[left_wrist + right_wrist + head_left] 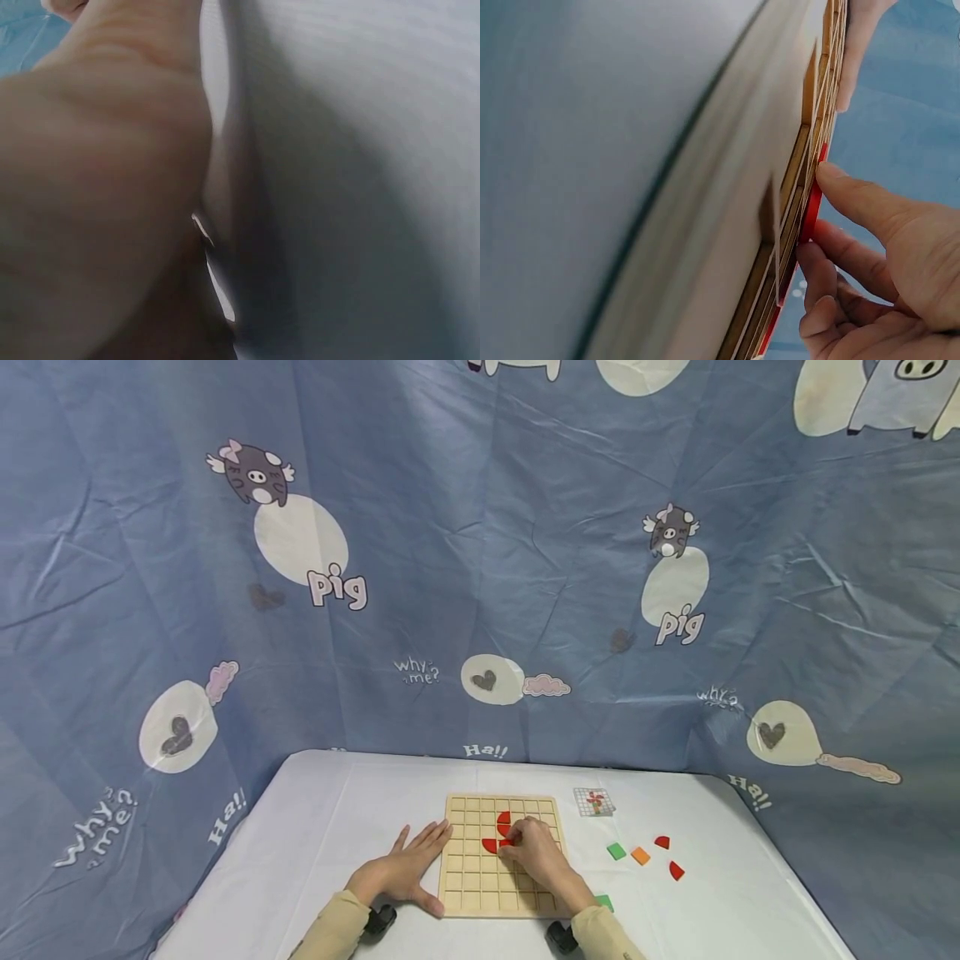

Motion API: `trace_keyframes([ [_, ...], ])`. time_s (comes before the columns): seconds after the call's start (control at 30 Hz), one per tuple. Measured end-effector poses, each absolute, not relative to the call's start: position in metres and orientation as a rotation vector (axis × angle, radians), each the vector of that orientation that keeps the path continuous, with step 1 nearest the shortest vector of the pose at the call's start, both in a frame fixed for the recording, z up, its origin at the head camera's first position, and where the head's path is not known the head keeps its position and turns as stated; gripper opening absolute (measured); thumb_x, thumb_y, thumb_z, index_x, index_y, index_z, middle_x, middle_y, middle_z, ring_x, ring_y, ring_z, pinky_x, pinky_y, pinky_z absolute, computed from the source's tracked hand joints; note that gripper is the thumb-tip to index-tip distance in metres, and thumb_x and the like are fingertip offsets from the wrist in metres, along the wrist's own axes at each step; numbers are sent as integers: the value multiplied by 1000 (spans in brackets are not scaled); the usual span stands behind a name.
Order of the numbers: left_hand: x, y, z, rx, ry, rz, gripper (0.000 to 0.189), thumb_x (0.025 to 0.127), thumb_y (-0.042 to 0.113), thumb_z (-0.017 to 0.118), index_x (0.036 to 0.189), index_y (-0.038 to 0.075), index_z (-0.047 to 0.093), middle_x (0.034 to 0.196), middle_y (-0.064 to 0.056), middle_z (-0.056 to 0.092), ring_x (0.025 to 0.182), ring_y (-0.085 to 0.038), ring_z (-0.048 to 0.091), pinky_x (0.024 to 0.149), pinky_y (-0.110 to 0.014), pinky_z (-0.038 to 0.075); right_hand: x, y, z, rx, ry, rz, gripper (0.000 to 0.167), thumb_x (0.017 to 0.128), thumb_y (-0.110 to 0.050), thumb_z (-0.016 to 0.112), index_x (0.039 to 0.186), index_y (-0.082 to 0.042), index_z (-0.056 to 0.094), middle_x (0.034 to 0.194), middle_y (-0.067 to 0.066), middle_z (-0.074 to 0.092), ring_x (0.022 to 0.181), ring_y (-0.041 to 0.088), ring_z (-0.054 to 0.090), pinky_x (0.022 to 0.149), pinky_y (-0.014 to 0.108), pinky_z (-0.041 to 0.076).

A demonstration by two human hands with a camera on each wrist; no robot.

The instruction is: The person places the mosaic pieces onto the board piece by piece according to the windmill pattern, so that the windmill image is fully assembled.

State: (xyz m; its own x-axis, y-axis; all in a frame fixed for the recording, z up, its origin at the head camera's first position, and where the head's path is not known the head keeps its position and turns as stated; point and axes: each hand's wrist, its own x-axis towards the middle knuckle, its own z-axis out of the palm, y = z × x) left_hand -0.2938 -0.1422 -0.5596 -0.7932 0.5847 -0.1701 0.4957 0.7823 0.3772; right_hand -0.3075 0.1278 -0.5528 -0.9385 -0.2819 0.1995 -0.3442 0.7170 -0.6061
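Wooden grid board (465,881): on the counter (337,827). Left hand (405,867): spread flat at its left edge, apparently steadying it. Right hand (542,853): grip pinching a red piece (811,210) at the grid. Loose pieces (641,856): rightward, presumably for easy reach.

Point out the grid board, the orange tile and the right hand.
Grid board (480,885): head view, on its bare lower-left cells.
Orange tile (641,856): head view, middle of its top face.
Right hand (540,855): head view, back of the hand.
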Motion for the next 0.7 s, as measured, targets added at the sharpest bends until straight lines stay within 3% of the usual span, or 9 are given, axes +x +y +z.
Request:
trace_keyframes([
  [0.47,-294,-142,-559,827,2696,459,132,59,74,68,156,8,8,164,-10,5,151,-31,6,118,-63,0,-310,127,-553,558,-2833,990,18,78,-17,80,88,-4,72,84,3,62,73,7,58,60,17,51],
  [0.7,-294,-142,-560,828,2695,459,131,60,75,68,156,8,8,164,-10,5,151,-31,6,118,-63,0,-308,130,-550,605,-2847,972,9,81,-8,77,88,-3,74,85,2,62,74,6,58,60,17,52],
])
